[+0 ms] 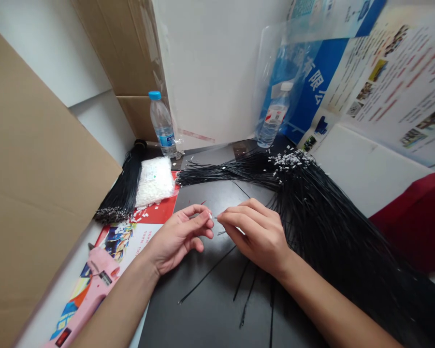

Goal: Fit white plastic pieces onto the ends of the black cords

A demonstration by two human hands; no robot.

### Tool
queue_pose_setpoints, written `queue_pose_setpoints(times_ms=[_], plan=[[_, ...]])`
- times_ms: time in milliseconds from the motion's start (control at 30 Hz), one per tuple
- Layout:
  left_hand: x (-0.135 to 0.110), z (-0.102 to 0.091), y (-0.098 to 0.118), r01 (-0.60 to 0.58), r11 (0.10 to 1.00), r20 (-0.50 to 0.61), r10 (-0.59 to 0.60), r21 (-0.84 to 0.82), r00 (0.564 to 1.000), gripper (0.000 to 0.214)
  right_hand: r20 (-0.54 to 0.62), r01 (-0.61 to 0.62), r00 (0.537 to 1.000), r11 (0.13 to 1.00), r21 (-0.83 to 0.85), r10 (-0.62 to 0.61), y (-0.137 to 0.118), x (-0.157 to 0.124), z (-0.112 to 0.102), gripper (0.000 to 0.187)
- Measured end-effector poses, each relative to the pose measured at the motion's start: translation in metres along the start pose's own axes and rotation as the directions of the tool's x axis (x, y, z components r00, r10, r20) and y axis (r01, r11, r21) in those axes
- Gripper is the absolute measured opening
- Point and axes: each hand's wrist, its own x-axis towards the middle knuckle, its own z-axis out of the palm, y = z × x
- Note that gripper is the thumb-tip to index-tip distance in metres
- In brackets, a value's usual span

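Note:
Between thumb and forefinger, my left hand pinches a small white connector. Facing it, my right hand is closed on a thin black wire, whose metal tip points at the connector. Whether tip and connector touch, I cannot tell. Loose black wires lie on the dark table below my hands. Right of my right hand spreads a big bundle of black wires with white connectors on its far ends. Another wire bundle lies across the table beyond my hands.
A plastic bag of white connectors sits at the left beside a third wire bundle. Nearer lies a pink glue gun. Two water bottles, one blue-capped and one white-capped, stand at the back. Cardboard walls the left side.

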Motion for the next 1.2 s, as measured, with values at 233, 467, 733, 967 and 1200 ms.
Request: queue_pose_setpoints(times_ms=[233,467,733,967,1200], plan=[[0.0007,0.0051,-0.0004,-0.135,0.991,-0.071,0.135,0.014,0.988,0.029,-0.017,-0.066,0.998,0.998,-0.02,0.065,0.0,-0.0004,0.0051,0.009],[-0.0002,0.0061,-0.0024,-0.157,0.987,-0.067,0.158,0.016,0.985,0.025,0.001,-0.03,1.0,0.995,-0.093,0.03,-0.0003,-0.0009,0.0035,0.008],[0.0012,0.0056,-0.0042,-0.163,0.987,-0.064,0.162,-0.008,0.985,0.023,0.002,0.058,0.998,0.982,-0.18,-0.058,-0.0026,0.0023,-0.0001,0.008],[0.0029,0.0041,-0.0055,-0.182,0.983,-0.044,0.181,-0.01,0.982,0.021,-0.004,0.076,0.997,0.978,-0.193,-0.078,-0.0037,0.0018,-0.001,0.011],[0.0031,0.0038,-0.0065,-0.199,0.98,-0.051,0.198,-0.006,0.979,0.023,0.035,0.116,0.993,0.969,-0.219,-0.111,-0.0031,0.001,-0.0018,0.008]])
